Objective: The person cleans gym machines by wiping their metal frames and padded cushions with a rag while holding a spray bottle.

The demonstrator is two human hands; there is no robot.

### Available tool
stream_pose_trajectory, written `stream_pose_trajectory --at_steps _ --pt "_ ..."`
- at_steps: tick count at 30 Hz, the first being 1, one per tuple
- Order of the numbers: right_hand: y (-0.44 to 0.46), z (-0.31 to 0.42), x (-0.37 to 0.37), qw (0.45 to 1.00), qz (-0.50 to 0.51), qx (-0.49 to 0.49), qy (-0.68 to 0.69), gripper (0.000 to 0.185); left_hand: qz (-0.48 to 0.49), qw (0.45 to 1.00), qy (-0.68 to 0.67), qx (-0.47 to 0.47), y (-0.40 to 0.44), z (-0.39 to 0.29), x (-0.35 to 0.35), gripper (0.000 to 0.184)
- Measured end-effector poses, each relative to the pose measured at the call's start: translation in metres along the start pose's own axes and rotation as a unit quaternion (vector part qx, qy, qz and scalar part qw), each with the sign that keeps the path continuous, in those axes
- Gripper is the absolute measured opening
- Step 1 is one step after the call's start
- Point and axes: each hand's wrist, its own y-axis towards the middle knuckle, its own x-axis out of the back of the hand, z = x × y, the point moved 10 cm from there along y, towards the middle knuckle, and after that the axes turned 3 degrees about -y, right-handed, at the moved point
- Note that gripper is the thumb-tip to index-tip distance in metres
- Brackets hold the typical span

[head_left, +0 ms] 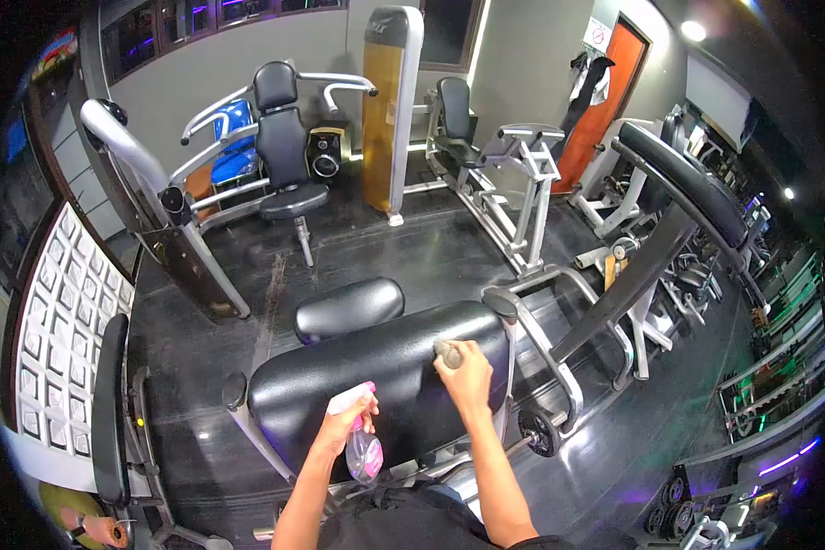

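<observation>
My left hand is wrapped round the neck of a spray bottle with a pink and white top and clear body. It is held over the near side of a wide black padded bench. Further right, my right hand is closed on a bunched greyish cloth, which rests against the upper part of the same pad. Light reflects off the pad's glossy surface. A smaller black pad sits just beyond it.
Ahead stands a seated machine with silver arms. A tall silver and gold column is beside it. To the right, a long angled beam with a black pad rises close by. A weight plate sits low right.
</observation>
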Motion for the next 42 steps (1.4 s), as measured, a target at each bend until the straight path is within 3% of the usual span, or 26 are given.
stream_pose_trajectory --at_steps 6,10,17,20,24,28,34,39,42 --pt "-0.029 0.062 -0.027 0.983 0.085 0.160 0.041 0.030 0.010 1.000 -0.009 -0.003 0.004 0.007 0.004 0.025" --pt "-0.033 0.052 -0.022 0.959 0.162 0.232 0.010 0.036 -0.006 1.000 0.015 -0.025 -0.006 0.001 0.004 0.028" --pt "0.010 0.006 -0.008 0.994 0.062 0.092 -0.021 0.033 -0.072 0.994 0.069 -0.038 -0.040 -0.032 0.060 0.032" --pt "-0.005 0.046 -0.024 0.991 0.038 0.131 0.004 0.030 -0.046 0.991 0.125 0.011 -0.041 -0.034 0.055 0.033" --pt "-0.037 0.095 -0.051 0.966 0.117 0.227 0.028 0.032 -0.053 0.990 0.130 0.010 -0.039 -0.035 0.055 0.033" --pt "-0.055 0.097 -0.046 0.954 0.160 0.251 0.021 0.034 -0.024 0.995 0.098 0.009 -0.042 -0.034 0.056 0.033" --pt "-0.012 0.046 -0.012 0.989 0.075 0.127 -0.017 0.028 0.015 0.996 0.087 0.000 -0.041 -0.026 0.058 0.034" --pt "-0.020 0.069 -0.030 0.996 0.038 0.072 -0.034 0.030 0.048 0.996 0.069 0.012 -0.039 -0.023 0.056 0.032" --pt "-0.047 0.107 -0.050 0.989 0.068 0.126 -0.026 0.030 0.057 0.997 0.054 0.023 -0.039 -0.021 0.057 0.031"
